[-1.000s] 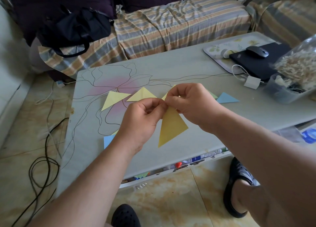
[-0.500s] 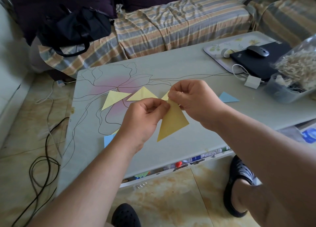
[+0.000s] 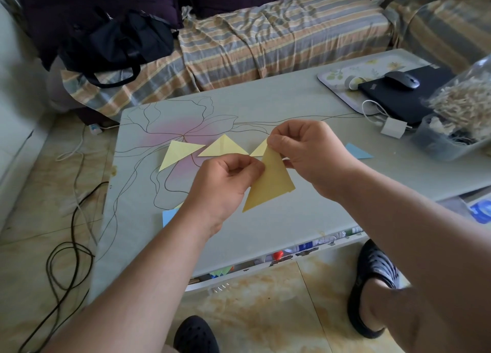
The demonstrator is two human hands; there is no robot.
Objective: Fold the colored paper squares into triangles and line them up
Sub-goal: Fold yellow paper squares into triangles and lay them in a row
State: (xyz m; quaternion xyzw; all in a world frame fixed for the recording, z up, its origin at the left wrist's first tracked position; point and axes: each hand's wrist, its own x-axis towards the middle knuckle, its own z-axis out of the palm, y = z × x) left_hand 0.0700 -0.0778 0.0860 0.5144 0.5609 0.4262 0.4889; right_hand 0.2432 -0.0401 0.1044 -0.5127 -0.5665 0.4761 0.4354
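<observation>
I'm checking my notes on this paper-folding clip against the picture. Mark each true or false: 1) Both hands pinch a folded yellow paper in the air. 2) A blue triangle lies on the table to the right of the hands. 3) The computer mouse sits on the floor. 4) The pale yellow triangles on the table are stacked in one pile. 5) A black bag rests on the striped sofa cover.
1) True: the left hand and right hand pinch the top of the folded yellow paper above the table.
2) True: the blue triangle lies there.
3) False: the mouse sits on the dark laptop.
4) False: the pale yellow triangles lie side by side in a row.
5) True: the black bag rests there.
</observation>
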